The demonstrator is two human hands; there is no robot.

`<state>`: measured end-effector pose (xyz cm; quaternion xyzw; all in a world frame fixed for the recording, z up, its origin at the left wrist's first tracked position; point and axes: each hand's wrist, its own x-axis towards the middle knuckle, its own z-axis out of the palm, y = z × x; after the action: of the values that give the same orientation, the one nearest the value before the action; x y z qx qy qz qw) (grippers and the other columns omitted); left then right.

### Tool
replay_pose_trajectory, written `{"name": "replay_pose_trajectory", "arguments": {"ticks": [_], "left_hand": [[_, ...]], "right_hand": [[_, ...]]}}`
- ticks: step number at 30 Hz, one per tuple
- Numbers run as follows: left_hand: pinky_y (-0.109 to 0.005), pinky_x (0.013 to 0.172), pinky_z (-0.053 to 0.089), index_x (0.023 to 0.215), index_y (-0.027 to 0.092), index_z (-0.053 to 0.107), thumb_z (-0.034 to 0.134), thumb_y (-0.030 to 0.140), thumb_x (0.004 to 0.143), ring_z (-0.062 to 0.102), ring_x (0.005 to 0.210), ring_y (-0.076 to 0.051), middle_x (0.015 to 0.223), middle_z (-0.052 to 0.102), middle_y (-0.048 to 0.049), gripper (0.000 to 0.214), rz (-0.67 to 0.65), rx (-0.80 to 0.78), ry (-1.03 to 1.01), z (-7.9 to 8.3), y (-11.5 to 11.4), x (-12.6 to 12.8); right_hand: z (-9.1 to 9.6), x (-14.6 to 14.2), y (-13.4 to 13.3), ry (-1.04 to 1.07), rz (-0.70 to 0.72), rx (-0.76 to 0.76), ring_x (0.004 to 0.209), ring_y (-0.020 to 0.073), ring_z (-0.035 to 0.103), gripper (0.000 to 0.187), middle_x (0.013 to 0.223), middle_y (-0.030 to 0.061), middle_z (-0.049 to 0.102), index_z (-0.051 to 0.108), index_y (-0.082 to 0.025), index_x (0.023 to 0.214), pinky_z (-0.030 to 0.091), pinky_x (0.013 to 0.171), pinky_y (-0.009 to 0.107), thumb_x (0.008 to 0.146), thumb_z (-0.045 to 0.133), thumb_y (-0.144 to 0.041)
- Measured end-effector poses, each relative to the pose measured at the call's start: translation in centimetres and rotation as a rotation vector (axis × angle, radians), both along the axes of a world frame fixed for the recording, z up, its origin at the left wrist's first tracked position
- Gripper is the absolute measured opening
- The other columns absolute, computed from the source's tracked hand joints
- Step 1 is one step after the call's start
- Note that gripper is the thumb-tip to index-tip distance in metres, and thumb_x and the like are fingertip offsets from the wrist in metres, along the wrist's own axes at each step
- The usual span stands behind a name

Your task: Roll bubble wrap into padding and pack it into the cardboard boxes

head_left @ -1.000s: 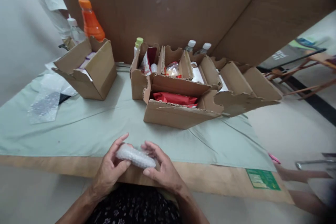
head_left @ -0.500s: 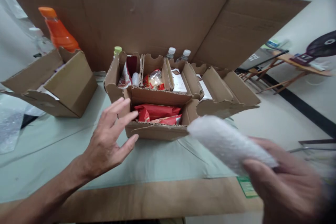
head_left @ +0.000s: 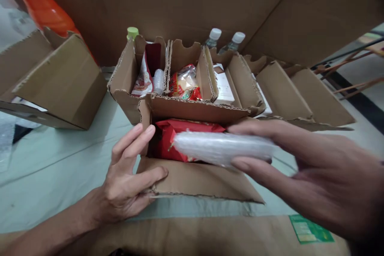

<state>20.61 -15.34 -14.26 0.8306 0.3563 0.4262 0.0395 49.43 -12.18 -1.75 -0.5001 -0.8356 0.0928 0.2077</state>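
Observation:
My right hand [head_left: 315, 180] pinches a long bundle wrapped in bubble wrap [head_left: 222, 148] and holds it level over the front cardboard box [head_left: 198, 178]. Red packets [head_left: 174, 134] lie inside that box, partly hidden by the bundle. At the box's left corner my left hand [head_left: 129, 180] grips the cardboard, thumb on the front wall and fingers against the side.
Behind it stand divided cardboard boxes [head_left: 186, 68] with snack packets and small bottles. An open box [head_left: 57, 84] and an orange bottle [head_left: 42, 6] are at the left. A big cardboard sheet [head_left: 186, 0] walls the back. A green cloth [head_left: 60, 164] covers the table.
My left hand let go of the wrapped bundle and took hold of the front box's corner. My right hand carried the bundle forward over that box. The view has moved closer.

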Motion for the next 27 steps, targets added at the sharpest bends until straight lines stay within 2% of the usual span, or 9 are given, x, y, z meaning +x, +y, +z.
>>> {"name": "replay_pose_trajectory", "arguments": {"ticks": [2,6,10,13,15,20,23,25,27], "left_hand": [[-0.057,0.12,0.037,0.104,0.023,0.073,0.061,0.021,0.096,0.027,0.157,-0.034,0.174,0.022,-0.0071,0.014,0.0,0.006,0.006,-0.3,0.0,0.0],[-0.059,0.119,0.038,0.106,0.022,0.072,0.058,0.033,0.101,0.026,0.158,-0.035,0.175,0.02,-0.0096,0.018,0.001,0.036,-0.025,-0.8,-0.1,0.0],[-0.059,0.119,0.039,0.104,0.021,0.072,0.055,0.033,0.103,0.025,0.157,-0.036,0.175,0.019,-0.0093,0.021,-0.016,0.043,-0.05,-0.8,0.2,0.0],[-0.058,0.121,0.036,0.106,0.022,0.072,0.054,0.03,0.103,0.022,0.159,-0.035,0.177,0.013,-0.005,0.019,-0.02,-0.01,-0.029,-0.8,0.4,-0.2],[-0.056,0.123,0.035,0.106,0.024,0.072,0.055,0.031,0.102,0.022,0.159,-0.034,0.177,0.011,-0.0018,0.018,-0.027,-0.03,-0.021,-0.8,0.5,-0.2],[-0.058,0.123,0.033,0.103,0.023,0.073,0.056,0.03,0.102,0.025,0.157,-0.037,0.177,0.011,0.0006,0.018,-0.01,-0.058,-0.043,-0.6,0.3,-0.1],[-0.06,0.126,0.028,0.109,0.024,0.071,0.062,0.021,0.098,0.02,0.159,-0.037,0.177,0.007,0.0029,0.015,-0.005,-0.074,-0.01,-0.4,0.0,-0.2],[-0.06,0.128,0.025,0.13,0.028,0.063,0.066,0.017,0.094,0.015,0.161,-0.038,0.177,0.002,0.0027,0.038,0.021,-0.099,-0.035,-0.6,-0.4,-0.5],[-0.062,0.127,0.024,0.154,0.033,0.041,0.07,0.02,0.091,0.012,0.161,-0.039,0.177,-0.001,-0.0011,0.07,0.068,-0.13,-0.132,-1.3,-0.9,-1.1]], "right_hand": [[-0.2,-3.5,1.7,-0.066,0.073,-0.065,0.061,0.0173,0.066,0.028,0.085,0.0013,0.077,0.07,-0.026,0.118,0.048,0.058,0.03,0.097,0.06,-0.042],[-2.1,-9.5,5.0,-0.343,0.059,-0.237,0.077,0.0236,0.071,0.032,0.089,0.0057,0.078,0.069,-0.02,0.121,0.047,0.066,0.031,0.094,0.06,-0.033],[-4.1,-12.2,6.2,-0.448,0.044,-0.33,0.087,0.0268,0.072,0.03,0.097,0.0114,0.078,0.067,-0.017,0.119,0.045,0.07,0.032,0.097,0.055,-0.034],[-4.5,-12.2,5.8,-0.333,0.109,-0.388,0.084,0.0231,0.071,0.03,0.098,0.0092,0.078,0.067,-0.018,0.116,0.044,0.069,0.029,0.1,0.052,-0.039],[-4.7,-12.1,5.6,-0.305,0.128,-0.403,0.082,0.0214,0.071,0.027,0.098,0.0077,0.078,0.067,-0.018,0.115,0.043,0.068,0.028,0.099,0.054,-0.036],[-6.3,-13.7,6.2,-0.479,0.179,-0.41,0.078,0.0259,0.073,0.026,0.089,0.0125,0.078,0.074,-0.016,0.097,0.043,0.064,0.031,0.1,0.052,-0.029],[-5.5,-14.0,6.2,-0.454,0.198,-0.384,0.082,0.0271,0.074,0.029,0.091,0.0128,0.079,0.076,-0.015,0.096,0.047,0.068,0.033,0.101,0.055,-0.034],[-3.7,-12.0,5.2,-0.338,0.133,-0.328,0.083,0.0253,0.074,0.029,0.094,0.0098,0.079,0.075,-0.017,0.108,0.051,0.071,0.033,0.098,0.06,-0.039],[-1.9,-7.8,3.1,-0.144,0.032,-0.219,0.085,0.022,0.074,0.031,0.1,0.005,0.08,0.073,-0.022,0.117,0.053,0.072,0.032,0.097,0.062,-0.043]]}}
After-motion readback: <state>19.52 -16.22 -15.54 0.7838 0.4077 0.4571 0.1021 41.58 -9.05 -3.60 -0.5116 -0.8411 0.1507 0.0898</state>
